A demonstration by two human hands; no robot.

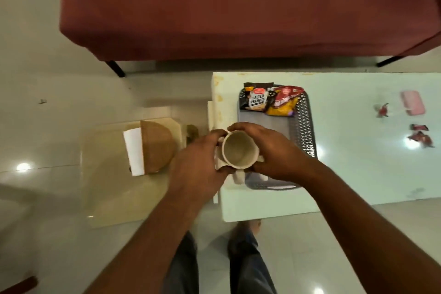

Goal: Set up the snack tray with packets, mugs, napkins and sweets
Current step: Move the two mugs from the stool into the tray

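Above tray (pixel 304 126), hands cupped around mug (pixel 239 149).

The person's forearms (pixel 353 212) were bare, without sleeves, watch or rings on the hands; dark blue-grey trousers (pixel 186 267) covered both legs, with feet bare.

I see the white table (pixel 358 174) carrying a grey tray (pixel 303 126) just beyond my grip, sweets (pixel 421 138) and a pink case (pixel 412 102) far right of it.

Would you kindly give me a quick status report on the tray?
Both hands, left hand and right hand, on cream mug over tray. Two packets in. Sweets on table, clear path.
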